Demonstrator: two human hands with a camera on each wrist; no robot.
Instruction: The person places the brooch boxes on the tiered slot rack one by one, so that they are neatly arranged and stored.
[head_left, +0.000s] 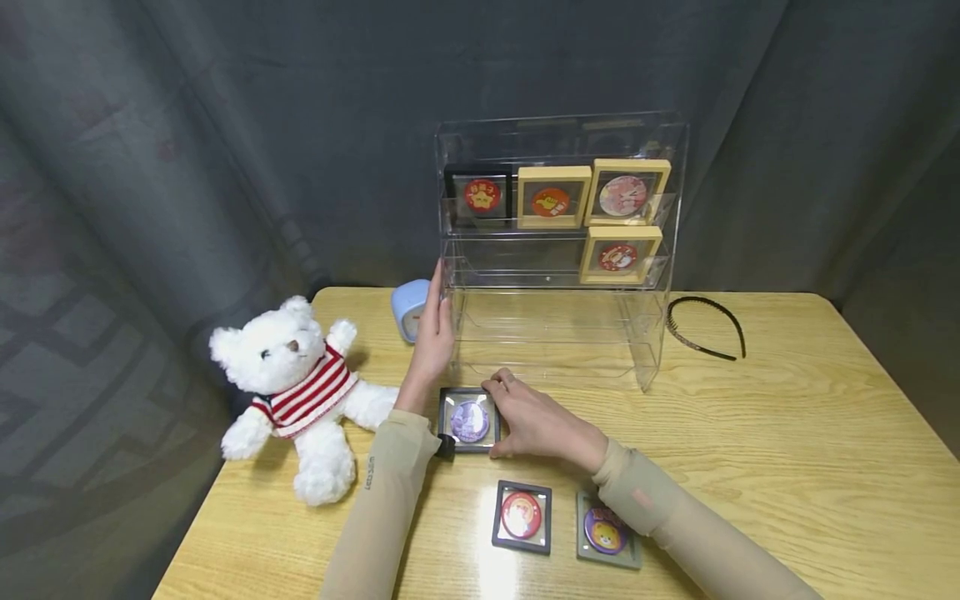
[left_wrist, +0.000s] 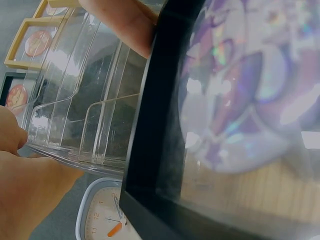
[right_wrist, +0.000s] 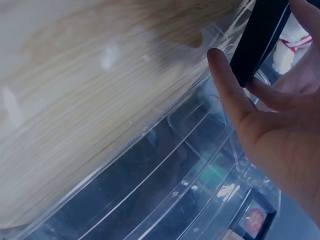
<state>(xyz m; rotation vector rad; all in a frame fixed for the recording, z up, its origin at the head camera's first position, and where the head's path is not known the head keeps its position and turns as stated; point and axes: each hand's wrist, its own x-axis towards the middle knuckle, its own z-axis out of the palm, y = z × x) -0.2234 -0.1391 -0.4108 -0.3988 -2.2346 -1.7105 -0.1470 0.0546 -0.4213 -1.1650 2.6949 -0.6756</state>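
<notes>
The two hands are apart. The left hand (head_left: pixel 433 342) has its fingers stretched along the left side of a clear plastic tiered display stand (head_left: pixel 525 288), touching it. The right hand (head_left: pixel 543 421) grips a square black frame with a round purple badge (head_left: pixel 469 421) by its right edge, between thumb and fingers, in front of the stand and just beside the left wrist. Past the left hand's fingers sits a light-blue clock (head_left: pixel 409 310); to that hand's left, a white plush bear in a red-striped top (head_left: pixel 315 392). Nearer the body than the right hand lie a dark square frame with a red badge (head_left: pixel 521 516) and, by the right sleeve, a grey-green square frame with a purple-rimmed badge (head_left: pixel 609 531).
</notes>
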